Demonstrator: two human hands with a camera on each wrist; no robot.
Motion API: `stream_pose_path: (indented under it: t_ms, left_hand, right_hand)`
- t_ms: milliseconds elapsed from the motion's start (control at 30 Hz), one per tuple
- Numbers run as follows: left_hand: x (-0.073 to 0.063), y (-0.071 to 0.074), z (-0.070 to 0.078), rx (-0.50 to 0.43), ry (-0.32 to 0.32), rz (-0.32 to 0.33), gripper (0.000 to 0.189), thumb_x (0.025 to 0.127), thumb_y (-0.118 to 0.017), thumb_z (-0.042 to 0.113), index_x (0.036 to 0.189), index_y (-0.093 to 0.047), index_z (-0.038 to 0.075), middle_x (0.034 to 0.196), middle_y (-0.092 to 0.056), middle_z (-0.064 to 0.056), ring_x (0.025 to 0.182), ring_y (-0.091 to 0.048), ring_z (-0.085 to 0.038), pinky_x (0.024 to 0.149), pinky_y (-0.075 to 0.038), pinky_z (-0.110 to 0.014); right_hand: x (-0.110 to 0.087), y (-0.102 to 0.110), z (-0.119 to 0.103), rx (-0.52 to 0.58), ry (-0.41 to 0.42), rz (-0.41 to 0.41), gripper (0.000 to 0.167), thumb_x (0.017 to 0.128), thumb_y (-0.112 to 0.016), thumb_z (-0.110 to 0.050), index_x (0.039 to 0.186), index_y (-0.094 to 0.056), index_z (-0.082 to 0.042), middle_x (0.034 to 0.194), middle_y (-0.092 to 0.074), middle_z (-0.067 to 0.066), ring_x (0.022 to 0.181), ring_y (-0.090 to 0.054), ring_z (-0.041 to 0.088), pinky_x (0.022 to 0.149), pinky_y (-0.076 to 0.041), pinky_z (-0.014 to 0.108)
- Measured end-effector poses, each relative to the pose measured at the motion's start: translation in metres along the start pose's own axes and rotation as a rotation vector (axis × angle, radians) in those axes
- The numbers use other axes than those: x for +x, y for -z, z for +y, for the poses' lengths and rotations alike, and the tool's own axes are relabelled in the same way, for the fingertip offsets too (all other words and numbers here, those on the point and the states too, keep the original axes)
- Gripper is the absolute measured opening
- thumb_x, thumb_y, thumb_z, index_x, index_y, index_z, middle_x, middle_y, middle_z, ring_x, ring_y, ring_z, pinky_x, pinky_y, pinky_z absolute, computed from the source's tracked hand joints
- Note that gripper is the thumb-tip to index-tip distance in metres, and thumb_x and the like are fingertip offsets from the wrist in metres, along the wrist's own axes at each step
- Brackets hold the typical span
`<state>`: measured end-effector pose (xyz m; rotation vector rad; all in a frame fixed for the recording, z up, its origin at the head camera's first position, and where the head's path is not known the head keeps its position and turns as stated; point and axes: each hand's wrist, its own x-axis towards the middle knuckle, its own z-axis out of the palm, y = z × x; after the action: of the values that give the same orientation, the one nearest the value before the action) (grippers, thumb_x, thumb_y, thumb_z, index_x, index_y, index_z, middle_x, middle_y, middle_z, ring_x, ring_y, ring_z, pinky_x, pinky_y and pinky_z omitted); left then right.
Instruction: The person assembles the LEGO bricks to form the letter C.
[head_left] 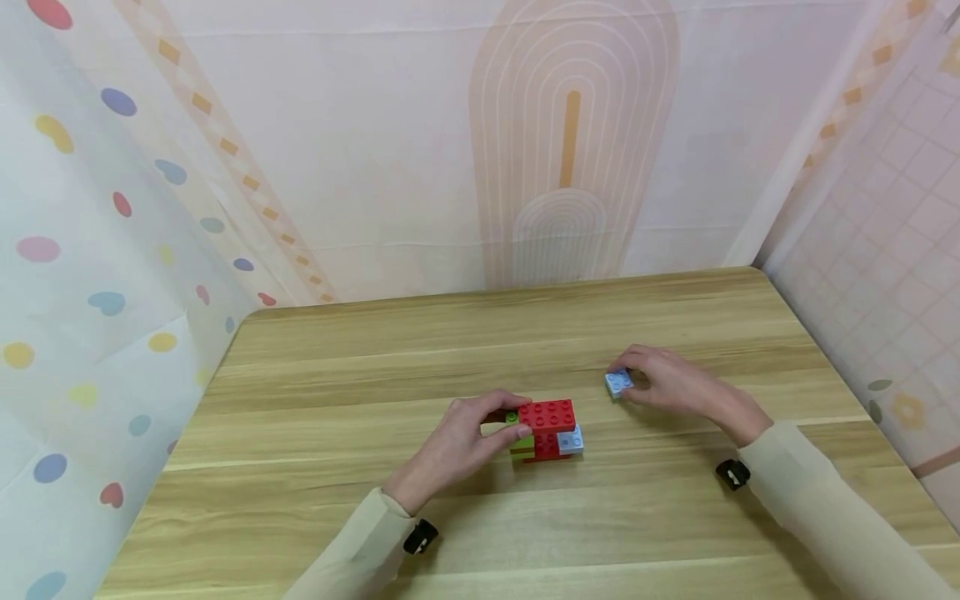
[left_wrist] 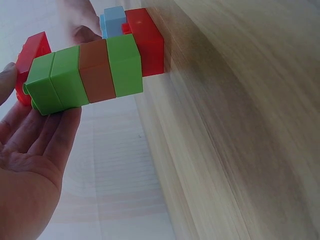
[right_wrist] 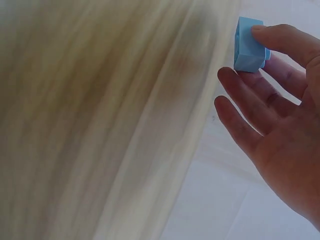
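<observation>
My left hand (head_left: 468, 437) holds a toy brick build near its top, thumb and fingers on either side. A red brick (head_left: 547, 414) with studs lies across the top and overhangs. In the left wrist view, green bricks (left_wrist: 70, 75) and a brown brick (left_wrist: 97, 70) form a column on a red base brick (left_wrist: 147, 42). Also on that base sits a light blue brick (head_left: 572, 440), under the overhang's right end. Farther right, my right hand (head_left: 667, 382) pinches a small light blue brick (right_wrist: 250, 47) between thumb and fingers, its studs facing up in the head view.
Both hands work over a wood-grain table (head_left: 360, 375). Patterned cloth (head_left: 375, 150) hangs behind the table's back edge and along both sides. A small black device (head_left: 421, 537) is strapped at the left cuff, and another black device (head_left: 732, 474) at the right.
</observation>
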<state>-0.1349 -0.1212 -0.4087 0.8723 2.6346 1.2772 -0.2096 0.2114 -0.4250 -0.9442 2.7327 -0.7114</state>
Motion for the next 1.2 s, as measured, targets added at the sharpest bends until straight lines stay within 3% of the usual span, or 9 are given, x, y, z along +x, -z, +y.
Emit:
stream_pose_path:
  t_ms: [367, 1200]
  left_hand:
    - [0.000, -0.001, -0.001, -0.004, -0.010, 0.003, 0.034, 0.095, -0.068, 0.030, 0.124, -0.065, 0.013, 0.116, -0.069, 0.006, 0.108, -0.063, -0.008, 0.093, -0.052, -0.028]
    - [0.002, -0.002, -0.004, 0.015, -0.014, 0.005, 0.036, 0.096, -0.067, 0.032, 0.125, -0.064, 0.012, 0.117, -0.069, 0.004, 0.109, -0.063, -0.009, 0.094, -0.052, -0.029]
  right_hand:
    - [-0.009, -0.004, -0.015, 0.005, -0.012, 0.056, 0.035, 0.091, -0.074, -0.018, 0.123, -0.067, -0.007, 0.121, -0.063, 0.007, 0.107, -0.060, 0.023, 0.090, -0.053, 0.045]
    - [-0.015, -0.010, -0.038, 0.059, 0.082, 0.156, 0.035, 0.090, -0.073, -0.012, 0.123, -0.065, -0.004, 0.110, -0.068, 0.005, 0.095, -0.064, 0.018, 0.081, -0.057, 0.041]
